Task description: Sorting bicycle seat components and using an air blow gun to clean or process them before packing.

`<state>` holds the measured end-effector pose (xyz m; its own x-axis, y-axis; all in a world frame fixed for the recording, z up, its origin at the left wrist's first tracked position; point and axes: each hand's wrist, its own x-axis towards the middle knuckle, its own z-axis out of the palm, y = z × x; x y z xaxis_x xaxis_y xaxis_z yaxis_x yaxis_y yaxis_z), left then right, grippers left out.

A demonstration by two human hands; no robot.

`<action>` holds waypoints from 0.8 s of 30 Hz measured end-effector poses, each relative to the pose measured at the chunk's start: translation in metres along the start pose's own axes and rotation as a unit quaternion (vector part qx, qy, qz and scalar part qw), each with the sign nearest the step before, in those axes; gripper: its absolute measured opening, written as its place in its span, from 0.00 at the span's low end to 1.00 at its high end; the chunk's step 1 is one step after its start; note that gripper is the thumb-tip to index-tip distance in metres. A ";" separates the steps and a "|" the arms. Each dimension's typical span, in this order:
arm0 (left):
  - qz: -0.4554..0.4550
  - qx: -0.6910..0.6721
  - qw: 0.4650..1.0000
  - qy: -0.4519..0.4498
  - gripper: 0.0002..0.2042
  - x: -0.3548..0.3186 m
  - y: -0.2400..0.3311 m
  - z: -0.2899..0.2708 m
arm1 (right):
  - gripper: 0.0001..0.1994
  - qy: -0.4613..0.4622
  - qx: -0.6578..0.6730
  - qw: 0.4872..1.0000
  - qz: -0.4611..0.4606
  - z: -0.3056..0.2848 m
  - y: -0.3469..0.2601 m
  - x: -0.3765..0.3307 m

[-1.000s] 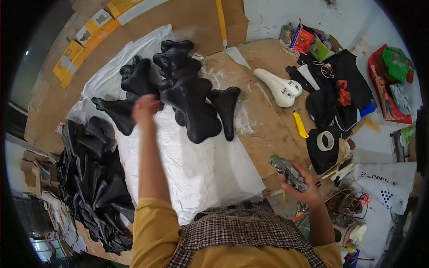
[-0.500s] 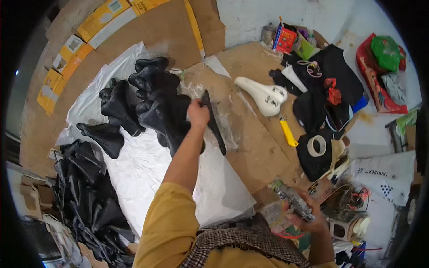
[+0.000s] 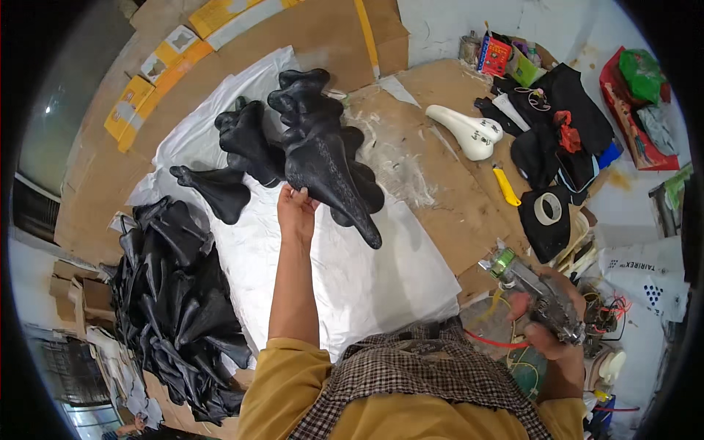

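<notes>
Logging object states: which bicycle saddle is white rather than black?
The lone white saddle on the cardboard at upper right; every other saddle, including those piled on the white sheet, is black.

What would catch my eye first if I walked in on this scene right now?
Most likely the black bicycle saddle that the left hand lifts by its wide end over the white sheet, with more black saddles lined up behind it. Next, the heap of black saddle covers at the left, and the metal spray tool gripped in the right hand near the single white saddle on cardboard.
</notes>
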<state>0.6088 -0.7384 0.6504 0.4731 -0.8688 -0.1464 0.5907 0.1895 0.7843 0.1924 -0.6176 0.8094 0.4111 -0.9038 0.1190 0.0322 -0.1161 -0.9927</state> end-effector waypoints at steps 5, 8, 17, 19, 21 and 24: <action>0.013 -0.049 0.999 0.000 0.14 -0.021 0.013 -0.072 | 0.32 -0.067 -0.126 0.981 0.131 0.010 0.018 -0.016; 0.037 -0.057 0.997 -0.041 0.14 -0.024 0.030 -0.126 | 0.30 -0.036 -0.132 0.987 0.087 0.025 0.028 -0.015; 0.006 -0.090 0.991 -0.096 0.26 0.024 0.000 -0.090 | 0.28 0.039 -0.086 0.993 0.064 0.043 0.020 -0.018; -0.036 -0.051 0.994 -0.088 0.24 0.045 -0.025 -0.062 | 0.29 0.020 -0.129 0.988 0.080 0.043 0.024 -0.016; -0.042 0.110 0.987 -0.106 0.20 0.064 -0.047 -0.043 | 0.30 -0.013 -0.119 0.987 0.109 0.038 0.033 -0.020; 0.047 0.360 0.931 -0.039 0.15 0.079 -0.079 -0.025 | 0.30 0.028 -0.038 0.992 0.115 0.044 0.032 -0.013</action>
<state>0.6158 -0.8103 0.5614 0.4354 -0.8996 -0.0347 -0.0546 -0.0649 0.9964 0.2286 -0.5911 0.7751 0.3473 -0.9315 -0.1083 -0.1273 0.0676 -0.9896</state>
